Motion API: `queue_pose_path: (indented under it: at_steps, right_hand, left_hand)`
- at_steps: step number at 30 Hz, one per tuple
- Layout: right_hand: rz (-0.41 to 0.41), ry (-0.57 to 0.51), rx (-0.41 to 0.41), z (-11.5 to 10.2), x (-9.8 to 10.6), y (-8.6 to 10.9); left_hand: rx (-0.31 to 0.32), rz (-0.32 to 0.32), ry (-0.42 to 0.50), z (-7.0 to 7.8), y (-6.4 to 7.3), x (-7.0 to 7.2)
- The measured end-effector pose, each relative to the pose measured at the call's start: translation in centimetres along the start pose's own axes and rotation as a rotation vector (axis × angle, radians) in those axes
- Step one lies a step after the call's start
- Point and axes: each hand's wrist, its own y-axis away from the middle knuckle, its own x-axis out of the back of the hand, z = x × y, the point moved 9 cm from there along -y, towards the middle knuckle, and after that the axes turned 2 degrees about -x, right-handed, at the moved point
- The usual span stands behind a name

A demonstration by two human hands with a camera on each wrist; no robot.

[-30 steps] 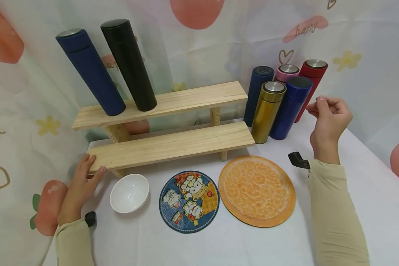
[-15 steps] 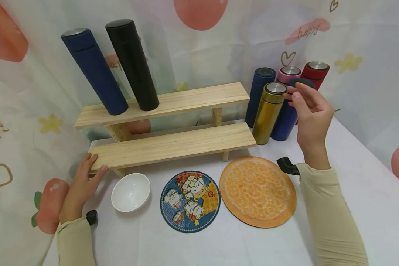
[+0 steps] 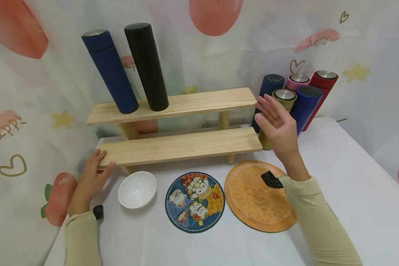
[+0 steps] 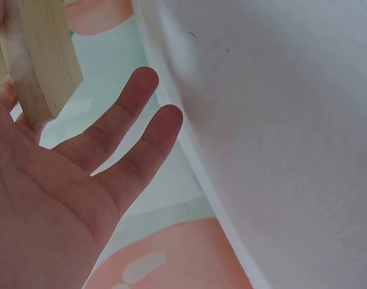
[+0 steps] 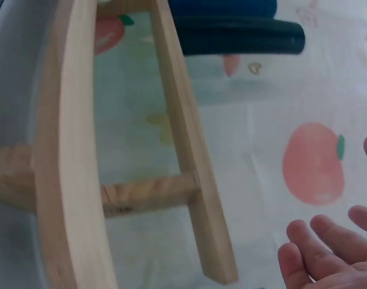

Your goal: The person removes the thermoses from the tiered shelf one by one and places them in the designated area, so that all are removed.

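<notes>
My left hand [image 3: 90,181] pinches the left end of the lower board of a two-tier wooden shelf [image 3: 183,146]. In the left wrist view, the thumb side meets the board [image 4: 42,60] while two fingers stick out straight. A navy thermos flask [image 3: 111,72] and a black thermos flask [image 3: 147,68] stand on the upper board. My right hand [image 3: 279,127] is raised beside the shelf's right end, holding nothing, fingers extended. It partly covers the gold flask [image 3: 285,96]. Around that stand a dark blue flask [image 3: 272,84], a pink one [image 3: 297,80], a blue one [image 3: 306,109] and a red one [image 3: 324,83].
On the white table [image 3: 153,240], in front of the shelf, are a white bowl [image 3: 137,190], a round mat with cartoon animals [image 3: 194,203] and an orange round mat [image 3: 252,207] partly under the right forearm. A patterned cloth [image 3: 206,66] hangs behind.
My right hand has moved left, from beside the red flask to in front of the gold one, and its fingers have straightened. My left hand stays on the shelf. The head view has shifted slightly.
</notes>
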Motion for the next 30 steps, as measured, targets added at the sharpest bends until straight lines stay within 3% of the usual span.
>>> queue_pose_path:
  at_steps: [8, 16, 30]
  right_hand:
    - [-0.12, 0.087, -0.033, 1.3, -4.9, -0.7]
    - [-0.218, 0.066, -0.084, 1.8, -9.9, -2.3]
    - [-0.246, -0.013, -0.203, 2.9, -16.0, -4.7]
  left_hand:
    - [0.006, -0.005, -0.008, 0.0, -0.1, 0.1]
    - [0.028, -0.004, -0.025, 0.0, 0.0, 0.1]
    - [0.06, -0.023, -0.036, -0.1, -0.2, -0.1]
